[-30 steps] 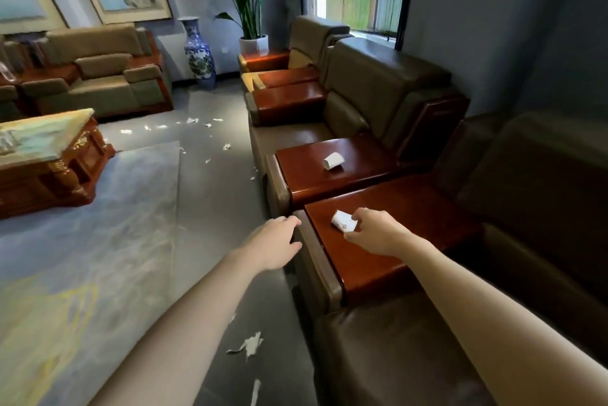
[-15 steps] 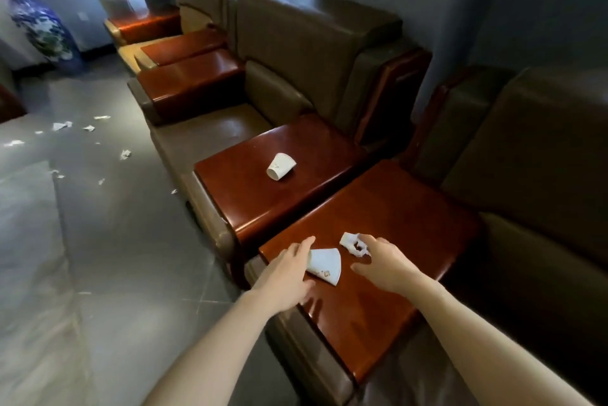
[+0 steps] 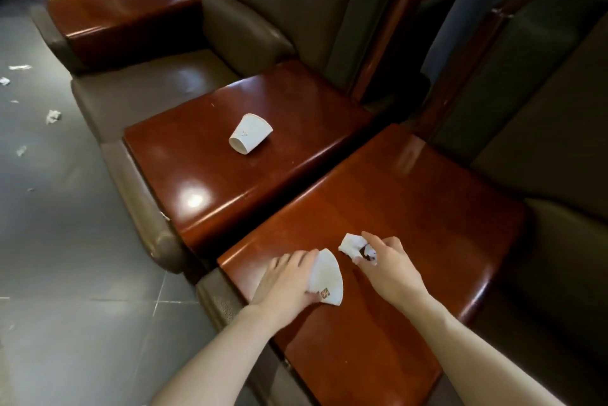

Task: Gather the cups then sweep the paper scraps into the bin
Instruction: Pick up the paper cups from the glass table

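On the near counter (image 3: 378, 195) the left hand (image 3: 286, 284) curls its fingers (image 3: 296, 261) over the flattened cup (image 3: 327, 275); the right hand (image 3: 390, 270) pinches the crumpled cup (image 3: 350, 245) just beside; the third cup (image 3: 250, 138) lies sideways on the far counter (image 3: 204, 175), ahead-left, nearer the left hand.

lots of bare wood ahead of me on the near armrest top (image 3: 411, 208), tipped cup (image 3: 250, 138) sitting alone on the next armrest (image 3: 204, 182), sofa back (image 3: 543, 129) walling off my right, open floor (image 3: 65, 241) on my left
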### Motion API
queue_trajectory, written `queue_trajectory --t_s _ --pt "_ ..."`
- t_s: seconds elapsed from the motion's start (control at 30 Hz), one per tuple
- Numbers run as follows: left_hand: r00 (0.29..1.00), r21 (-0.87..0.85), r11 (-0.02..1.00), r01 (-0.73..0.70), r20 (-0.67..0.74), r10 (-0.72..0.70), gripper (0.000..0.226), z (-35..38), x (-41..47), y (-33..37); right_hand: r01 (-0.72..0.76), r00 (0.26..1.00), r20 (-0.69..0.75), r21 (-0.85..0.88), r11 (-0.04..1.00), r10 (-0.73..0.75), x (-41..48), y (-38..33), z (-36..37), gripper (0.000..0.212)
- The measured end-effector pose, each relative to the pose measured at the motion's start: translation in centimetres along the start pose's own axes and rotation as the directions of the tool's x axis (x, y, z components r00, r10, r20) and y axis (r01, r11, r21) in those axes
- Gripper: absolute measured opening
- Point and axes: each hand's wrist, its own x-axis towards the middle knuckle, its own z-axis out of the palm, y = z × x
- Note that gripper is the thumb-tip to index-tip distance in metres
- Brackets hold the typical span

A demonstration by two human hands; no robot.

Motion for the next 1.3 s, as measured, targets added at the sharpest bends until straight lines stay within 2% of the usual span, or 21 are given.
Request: queue_trajectory --t_s 0.07,0.2,0.33,0.4,0.47,0.57,0.63,0.73,0.83,0.97,1.17,1.3 --pt "0.999 -0.038 0.999 0.038 0.010 -0.038 0.088 0.1 0.0 -0.7 -0.014 1.000 0.012 -0.008 1.000 0.014 0.9 -0.3 1.0 0.048" --pt "0.996 -0.010 0.999 0.053 0.069 -0.052 0.103 -0.2 -1.2 -2.7 0.013 0.999 0.036 -0.083 0.996 -0.010 1.2 -0.6 2.7 0.023" --pt "0.994 -0.048 0.995 0.088 0.061 -0.085 0.100 -0.4 -2.2 -3.2 -0.021 0.999 0.027 0.064 0.998 0.019 0.8 -1.2 2.2 0.007" --pt "0.993 -0.146 0.984 0.104 -0.037 -0.111 0.102 -0.4 -2.7 -2.8 -0.031 0.999 -0.017 0.228 0.973 0.036 0.7 -2.0 0.9 0.006" --pt "0.969 -0.316 0.944 0.091 -0.192 -0.157 0.097 -0.8 -3.2 -2.1 0.007 0.997 -0.073 0.373 0.928 0.021 0.4 -3.6 -1.1 0.009" --pt "0.897 -0.537 0.844 0.001 -0.373 -0.238 0.076 -2.1 -3.2 -0.5 0.130 0.990 -0.111 0.539 0.832 -0.083 -0.4 -7.2 -4.1 0.009" --pt "0.841 -0.622 0.782 -0.030 -0.438 -0.316 0.066 -3.2 -2.7 0.3 0.203 0.979 -0.114 0.596 0.777 -0.169 -1.0 -9.3 -5.7 0.006" --pt "0.778 -0.581 0.814 0.000 -0.511 -0.365 0.060 -4.6 -2.0 0.5 0.279 0.959 -0.124 0.545 0.790 -0.254 -1.5 -11.5 -7.0 0.009" --pt "0.793 -0.659 0.752 -0.002 -0.459 -0.400 0.058 -5.6 -1.6 0.2 0.302 0.953 -0.159 0.518 0.800 -0.257 -1.5 -12.8 -7.5 0.010" --pt "0.799 -0.732 0.681 -0.005 -0.412 -0.438 0.070 -5.9 -1.2 -0.5 0.321 0.947 -0.196 0.520 0.792 -0.255 -0.9 -14.1 -7.6 0.008" --pt "0.789 -0.737 0.676 0.015 -0.407 -0.461 0.089 -6.1 -1.0 -3.3 0.319 0.947 -0.144 0.533 0.784 -0.288 0.3 -16.8 -6.0 0.006" --pt "0.776 -0.709 0.704 0.031 -0.428 -0.464 0.102 -7.4 -0.9 -6.1 0.316 0.942 -0.061 0.501 0.806 -0.331 1.3 -19.3 -4.7 0.013"
